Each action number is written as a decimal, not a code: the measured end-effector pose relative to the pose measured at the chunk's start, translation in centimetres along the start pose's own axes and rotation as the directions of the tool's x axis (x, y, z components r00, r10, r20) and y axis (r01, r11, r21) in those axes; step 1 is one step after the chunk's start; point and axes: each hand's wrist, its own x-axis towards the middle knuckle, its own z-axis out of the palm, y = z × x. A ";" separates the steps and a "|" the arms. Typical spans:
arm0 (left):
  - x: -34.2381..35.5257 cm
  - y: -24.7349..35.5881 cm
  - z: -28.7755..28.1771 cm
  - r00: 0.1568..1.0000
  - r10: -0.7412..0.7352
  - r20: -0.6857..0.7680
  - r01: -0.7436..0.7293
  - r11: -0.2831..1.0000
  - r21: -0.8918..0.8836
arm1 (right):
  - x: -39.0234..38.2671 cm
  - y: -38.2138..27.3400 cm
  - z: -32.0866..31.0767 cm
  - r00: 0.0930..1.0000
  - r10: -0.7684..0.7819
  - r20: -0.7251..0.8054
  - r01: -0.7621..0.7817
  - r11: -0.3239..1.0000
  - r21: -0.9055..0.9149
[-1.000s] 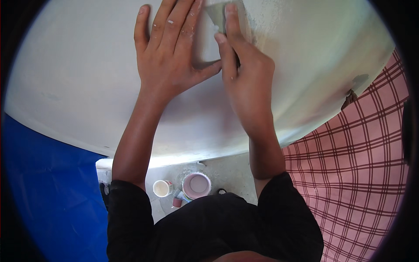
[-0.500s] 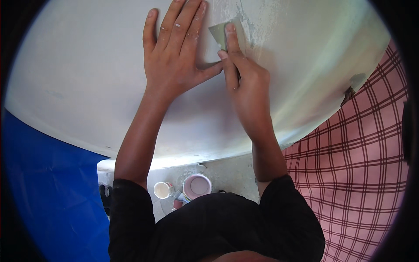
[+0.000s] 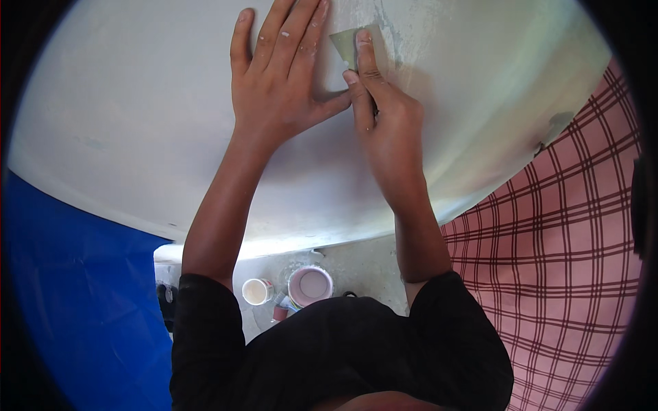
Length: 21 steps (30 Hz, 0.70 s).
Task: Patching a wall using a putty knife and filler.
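A broad, pale curved surface [image 3: 171, 123] with patchy scrapes fills the upper view. My left hand [image 3: 277, 85] lies flat on it, fingers spread and marked with white specks. Its thumb reaches over to the right hand's fingers. My right hand [image 3: 387, 109] grips what looks like a putty knife [image 3: 345, 46] with a flat grey-green blade. The index finger presses along the blade, which rests against the surface beside a rough grey streak [image 3: 392, 41]. The palm hides most of the handle.
Below the surface, a white tub [image 3: 258, 292] and a larger pinkish bucket [image 3: 332, 282] stand on the grey floor. A blue sheet [image 3: 82, 288] hangs at left, a pink checked cloth [image 3: 548, 253] at right. A dark chipped spot [image 3: 539, 148] marks the surface's right edge.
Both hands appear slightly higher in the picture, the left one also a little farther right. The blade stays against the surface and the right hand's grip is unchanged.
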 end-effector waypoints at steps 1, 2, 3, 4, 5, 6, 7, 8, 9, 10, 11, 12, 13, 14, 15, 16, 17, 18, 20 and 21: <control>0.1 0.1 -0.4 1.000 0.003 -0.002 -0.003 1.000 -0.001 | 0.0 -0.3 0.1 1.000 0.027 0.004 -0.027 1.000 -0.003; 0.0 0.5 -1.4 0.988 -0.101 0.113 0.122 0.972 -0.202 | 0.1 -0.5 0.2 0.999 0.054 0.007 -0.054 0.999 -0.006; 0.5 1.7 -2.4 0.951 -0.185 0.248 0.272 0.882 -0.385 | 0.0 -0.1 -0.2 0.998 0.062 0.007 -0.062 0.998 -0.015; 1.7 2.5 -4.0 0.949 -0.186 0.256 0.276 0.881 -0.384 | 0.0 0.3 -0.2 0.998 0.059 0.021 -0.059 0.998 -0.009; 4.0 3.3 -5.4 0.834 -0.163 0.527 0.247 0.965 -0.092 | 0.2 0.6 -0.6 0.998 0.054 0.028 -0.054 0.998 -0.017; 5.1 3.4 -6.4 0.633 -0.213 0.744 0.102 0.976 0.192 | 0.3 0.6 -0.4 0.998 0.055 0.029 -0.054 0.998 -0.014; 4.4 3.2 -5.8 0.632 -0.213 0.745 0.101 0.976 0.193 | 0.4 0.5 -0.3 0.999 0.038 0.015 -0.038 0.999 0.003; 3.0 2.6 -4.6 0.783 -0.186 0.593 0.291 0.953 -0.085 | 0.5 0.5 -0.2 1.000 0.022 0.001 -0.022 1.000 0.018; 1.9 2.2 -3.3 0.887 -0.224 0.404 0.388 0.835 -0.389 | 0.7 0.2 -0.4 1.000 0.023 0.000 -0.023 1.000 0.013; 0.9 1.6 -2.2 0.885 -0.225 0.407 0.391 0.833 -0.392 | 0.8 0.0 -0.3 0.998 0.062 0.021 -0.062 0.998 -0.013; 0.0 1.0 -1.3 0.933 -0.211 0.291 0.286 0.926 -0.245 | 1.0 -0.3 -0.1 0.994 0.101 0.041 -0.099 0.994 -0.041; -0.1 1.2 -0.5 0.969 -0.174 0.173 0.190 0.979 -0.080 | 1.4 -0.3 -0.3 0.994 0.105 0.039 -0.103 0.993 -0.051; -0.3 1.4 0.0 0.969 -0.178 0.171 0.195 0.977 -0.087 | 1.8 -0.3 -0.3 0.997 0.070 -0.013 -0.070 0.997 -0.019; -0.4 1.6 0.4 0.962 -0.199 0.187 0.219 0.971 -0.092 | 2.4 -0.4 -0.6 0.997 0.034 -0.067 -0.034 0.999 0.011; -0.4 1.6 0.4 0.953 -0.218 0.209 0.241 0.966 -0.095 | 3.0 -0.7 -1.0 0.997 0.039 -0.068 -0.039 0.999 0.006; -0.6 1.8 0.8 0.953 -0.219 0.210 0.244 0.965 -0.101 | 3.6 -1.1 -1.6 0.993 0.114 -0.012 -0.114 0.993 -0.026; -0.9 2.2 1.3 0.958 -0.241 0.158 0.277 0.920 -0.276 | 4.0 -1.4 -2.1 0.981 0.188 0.040 -0.185 0.981 -0.061; -1.4 1.8 1.6 0.960 -0.259 0.108 0.280 0.857 -0.432 | 3.5 -0.5 -1.5 0.983 0.180 0.039 -0.178 0.983 -0.049; -1.4 1.8 1.4 0.973 -0.192 0.125 0.218 0.946 -0.241 | 1.2 1.2 -1.1 0.999 0.053 0.003 -0.052 0.991 -0.127; -1.4 1.6 1.4 0.979 -0.131 0.157 0.138 0.990 -0.033 | 0.9 1.3 -1.2 0.999 0.044 -0.002 -0.044 0.991 -0.128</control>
